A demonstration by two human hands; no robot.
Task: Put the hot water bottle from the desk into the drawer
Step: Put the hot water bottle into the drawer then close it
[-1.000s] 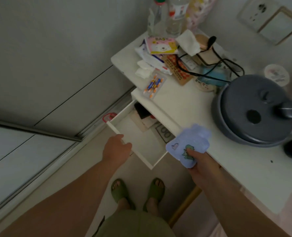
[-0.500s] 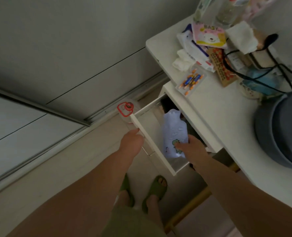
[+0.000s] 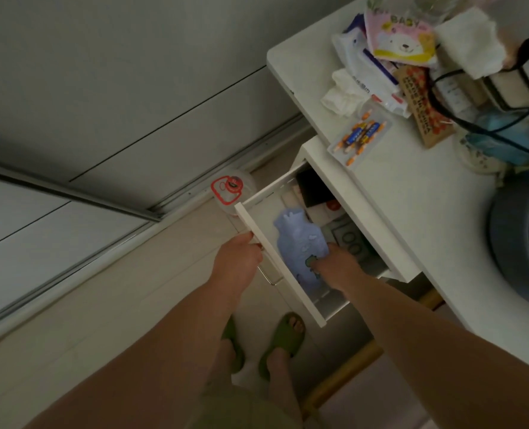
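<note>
The pale lilac hot water bottle [image 3: 298, 239], printed with a small green figure, lies flat inside the open white drawer [image 3: 280, 267] under the desk top [image 3: 411, 193]. My right hand [image 3: 337, 267] reaches into the drawer and rests on the bottle's near end, fingers still on it. My left hand [image 3: 236, 261] grips the metal handle on the drawer front. Papers and a dark object lie farther back in the drawer, partly hidden by the desk top.
On the desk lie a battery pack [image 3: 360, 136], wipes packets, tissues, black cables and a grey lidded pot [image 3: 523, 243] at the right edge. A clear container with a red lid [image 3: 230, 188] sits on the floor by the sliding-door track. My feet in green slippers stand below the drawer.
My right hand carried the bottle off the desk edge and down into the drawer, where it now lies flat. My left hand stayed on the drawer front. The camera moved closer and leftward.
</note>
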